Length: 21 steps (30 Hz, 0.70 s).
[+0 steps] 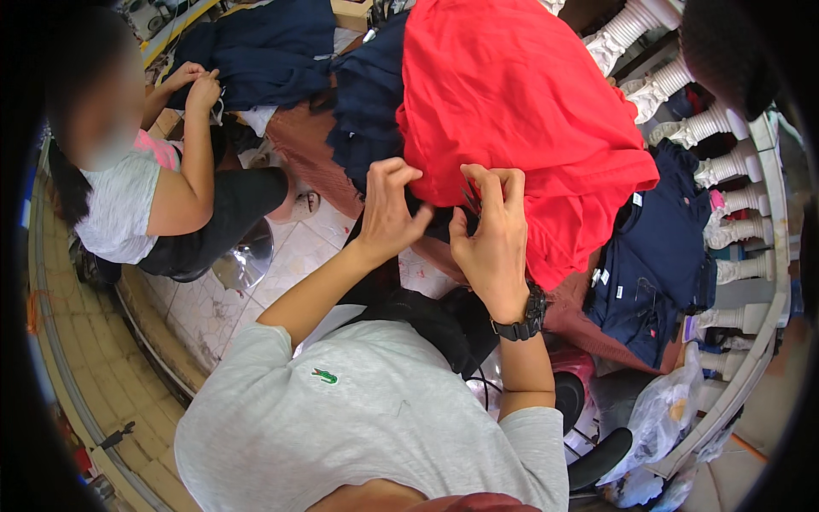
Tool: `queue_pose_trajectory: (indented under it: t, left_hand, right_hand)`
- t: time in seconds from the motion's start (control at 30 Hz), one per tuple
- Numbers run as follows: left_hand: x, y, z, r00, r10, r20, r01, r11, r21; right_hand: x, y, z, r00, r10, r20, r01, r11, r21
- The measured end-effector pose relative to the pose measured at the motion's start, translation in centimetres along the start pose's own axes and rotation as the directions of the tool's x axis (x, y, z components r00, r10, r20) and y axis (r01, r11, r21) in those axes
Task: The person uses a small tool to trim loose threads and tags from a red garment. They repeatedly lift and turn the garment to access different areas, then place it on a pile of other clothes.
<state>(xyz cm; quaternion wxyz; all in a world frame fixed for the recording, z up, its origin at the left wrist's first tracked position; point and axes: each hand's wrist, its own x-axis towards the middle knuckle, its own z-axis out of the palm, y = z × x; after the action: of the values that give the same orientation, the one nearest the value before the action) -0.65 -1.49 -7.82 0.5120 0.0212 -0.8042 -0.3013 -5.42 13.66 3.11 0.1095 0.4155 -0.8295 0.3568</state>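
You can't read any words here. On your light gray shirt, low and left of the middle, is a green animal-shaped patch [324,375]. The dark blue clothes [657,243] at the right have small white tags [619,292], too tiny to read.

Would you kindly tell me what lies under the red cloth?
Reddish-brown fabric shows past the lower edge of the red cloth, and navy cloth at its left. Anything beneath its middle is covered and cannot be seen.
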Motion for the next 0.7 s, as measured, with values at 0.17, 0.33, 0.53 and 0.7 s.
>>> queue_pose_trajectory:
  t: [0.17,0.33,0.53,0.7]
  left_hand:
    - [1.3,-0.2,-2.2,0.993,0.064,-0.097,-0.079,0.985,-0.155]
    - [1.5,0.5,-3.6,0.989,0.094,-0.111,-0.123,0.947,-0.297]
    - [3.7,0.4,-5.1,0.978,0.172,-0.117,-0.201,0.924,-0.325]
    - [5.5,2.0,-6.2,0.982,-0.17,0.083,0.189,0.848,-0.495]
  right_hand:
    - [-0.6,0.7,0.0,0.996,0.055,-0.077,-0.053,0.998,0.033]
    - [-0.9,0.8,0.2,0.982,-0.029,-0.189,0.043,0.996,0.075]
    - [0.1,-0.8,-2.9,0.968,0.018,-0.249,-0.03,0.999,-0.045]
    - [3.7,-0.7,-7.7,0.93,-0.034,-0.367,-0.014,0.992,-0.127]
